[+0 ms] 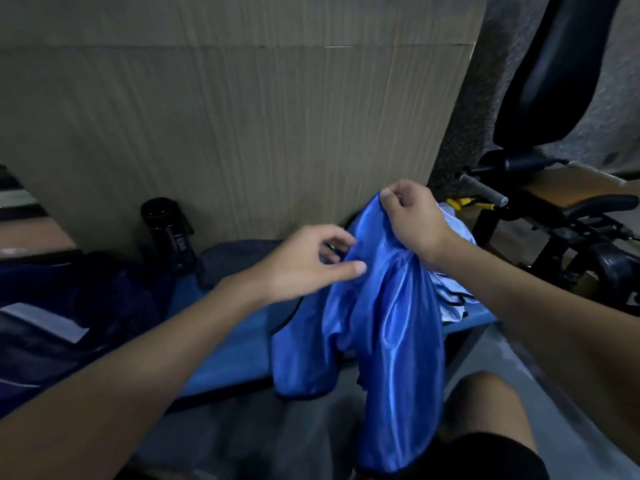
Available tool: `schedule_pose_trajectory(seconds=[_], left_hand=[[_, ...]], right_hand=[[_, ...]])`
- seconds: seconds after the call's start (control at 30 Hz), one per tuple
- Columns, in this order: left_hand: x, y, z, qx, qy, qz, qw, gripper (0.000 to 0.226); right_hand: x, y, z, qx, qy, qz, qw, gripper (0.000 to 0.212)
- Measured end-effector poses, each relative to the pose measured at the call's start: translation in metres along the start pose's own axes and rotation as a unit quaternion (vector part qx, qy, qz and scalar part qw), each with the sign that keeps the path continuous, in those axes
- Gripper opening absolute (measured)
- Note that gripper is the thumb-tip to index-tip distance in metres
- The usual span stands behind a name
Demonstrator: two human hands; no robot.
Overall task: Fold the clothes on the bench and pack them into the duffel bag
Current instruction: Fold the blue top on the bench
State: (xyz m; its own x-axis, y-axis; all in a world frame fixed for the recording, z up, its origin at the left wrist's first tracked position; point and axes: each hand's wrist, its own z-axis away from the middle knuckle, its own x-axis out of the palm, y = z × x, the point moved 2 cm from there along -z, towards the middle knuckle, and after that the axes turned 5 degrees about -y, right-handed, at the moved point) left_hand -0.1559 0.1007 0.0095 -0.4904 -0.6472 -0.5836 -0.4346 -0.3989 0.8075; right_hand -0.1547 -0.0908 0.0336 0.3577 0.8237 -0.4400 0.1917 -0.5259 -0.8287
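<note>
Right hand point(412, 220) pinches top hem of shiny blue satin garment point(381, 323) above blue bench point(235, 341); left hand point(311, 261) loose, empty. Likely light, slippery: grip hem corners.

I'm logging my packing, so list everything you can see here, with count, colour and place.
shiny garment: one, bright blue, held up over the bench's right end
pale garment: one, white and light blue, on the bench behind it
dark cloth: one, navy, on the bench by the cardboard
bench: one, blue top, centre
duffel bag: one, dark navy, left
bottle: one, black, upright by the cardboard
cardboard sheet: one, brown, behind the bench
gym machine: one, black, right
right hand: pinches the garment's top edge
left hand: at the garment's side; grip unclear
</note>
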Motion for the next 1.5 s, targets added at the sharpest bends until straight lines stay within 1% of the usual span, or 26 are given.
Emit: schedule_pose_trajectory(seconds=[0.03,0.07,0.13,0.17,0.23,0.3,0.37,0.43,0.5,0.57,0.63,0.73,0.8,0.87,0.93,1.0,1.07,1.13,1.2,1.27,1.3,1.37,1.43,1.47,1.5], left_hand=[[0.006,0.001,0.001,-0.001,0.003,0.006,1.0,0.035],[0.009,0.001,0.001,0.002,0.021,0.016,1.0,0.03],[0.009,0.001,0.001,0.015,0.067,0.032,0.997,0.011],[0.008,0.0,0.001,0.021,0.079,0.035,0.996,0.01],[0.007,-0.002,0.0,0.027,0.085,0.04,0.995,0.013],[0.009,0.005,0.003,0.027,0.068,0.063,0.995,0.004],[0.015,0.013,0.003,0.021,0.056,0.078,0.995,0.018],[0.021,0.02,0.002,0.021,0.054,0.021,0.998,0.024],[0.024,0.022,0.0,0.021,0.041,-0.047,0.998,0.024],[0.028,0.018,-0.001,0.016,0.037,-0.073,0.996,0.03],[0.029,0.014,-0.002,0.009,0.055,-0.074,0.996,0.036],[0.025,0.016,-0.008,-0.005,0.09,-0.01,0.996,0.029],[0.019,0.025,-0.012,-0.016,0.119,0.057,0.991,0.024],[0.01,0.037,-0.014,-0.029,0.157,0.122,0.98,0.02],[0.0,0.046,-0.017,-0.037,0.191,0.157,0.968,0.019],[-0.009,0.052,-0.019,-0.044,0.213,0.176,0.96,0.022],[-0.013,0.056,-0.02,-0.051,0.229,0.223,0.946,0.024],[-0.017,0.06,-0.019,-0.052,0.246,0.257,0.933,0.025],[-0.02,0.064,-0.018,-0.045,0.256,0.267,0.928,0.024],[-0.022,0.068,-0.016,-0.044,0.256,0.282,0.923,0.016],[-0.023,0.069,-0.014,-0.045,0.252,0.292,0.922,0.013],[-0.024,0.065,-0.013,-0.048,0.246,0.279,0.927,0.013],[-0.026,0.055,-0.013,-0.035,0.255,0.226,0.94,0.016],[-0.027,0.047,-0.014,-0.026,0.252,0.193,0.948,0.022],[-0.026,0.039,-0.015,-0.024,0.229,0.16,0.96,0.034]], right_hand=[[0.003,-0.005,0.0,-0.001,-0.004,-0.002,1.0,0.017],[0.005,-0.009,0.001,-0.002,-0.009,-0.006,1.0,0.017],[0.006,-0.014,0.0,-0.008,-0.018,-0.014,1.0,0.017],[0.004,-0.015,0.0,-0.007,-0.021,-0.016,1.0,0.017],[0.001,-0.016,0.001,-0.001,-0.02,-0.018,1.0,0.017],[-0.003,-0.015,0.001,0.005,-0.011,-0.014,1.0,0.017],[-0.006,-0.015,-0.001,0.009,-0.002,-0.006,1.0,0.016],[-0.009,-0.015,-0.004,0.013,0.005,-0.006,1.0,0.016],[-0.011,-0.015,-0.008,0.017,0.011,-0.009,1.0,0.016],[-0.011,-0.015,-0.009,0.013,0.01,-0.006,1.0,0.017],[-0.013,-0.013,-0.01,0.007,0.012,0.007,1.0,0.017],[-0.018,-0.005,-0.011,0.024,0.025,0.021,0.999,0.015],[-0.021,0.0,-0.012,0.044,0.003,0.04,0.998,0.019],[-0.023,0.001,-0.01,0.045,-0.03,0.075,0.996,0.024],[-0.023,-0.006,-0.002,0.012,-0.028,0.09,0.995,0.023],[-0.02,-0.016,0.013,-0.028,-0.028,0.044,0.998,0.019],[-0.015,-0.024,0.03,-0.065,-0.044,-0.02,0.997,0.024],[-0.01,-0.029,0.046,-0.095,-0.075,-0.047,0.992,0.033],[-0.005,-0.028,0.053,-0.1,-0.105,-0.015,0.989,0.033],[-0.002,-0.024,0.053,-0.114,-0.108,0.045,0.987,0.02],[-0.002,-0.022,0.052,-0.122,-0.101,0.063,0.985,0.017],[-0.005,-0.019,0.048,-0.119,-0.088,0.06,0.987,0.016],[-0.013,-0.019,0.042,-0.097,-0.063,0.029,0.993,0.014],[-0.018,-0.02,0.04,-0.081,-0.046,0.002,0.996,0.015],[-0.023,-0.021,0.037,-0.065,-0.031,-0.029,0.997,0.016]])
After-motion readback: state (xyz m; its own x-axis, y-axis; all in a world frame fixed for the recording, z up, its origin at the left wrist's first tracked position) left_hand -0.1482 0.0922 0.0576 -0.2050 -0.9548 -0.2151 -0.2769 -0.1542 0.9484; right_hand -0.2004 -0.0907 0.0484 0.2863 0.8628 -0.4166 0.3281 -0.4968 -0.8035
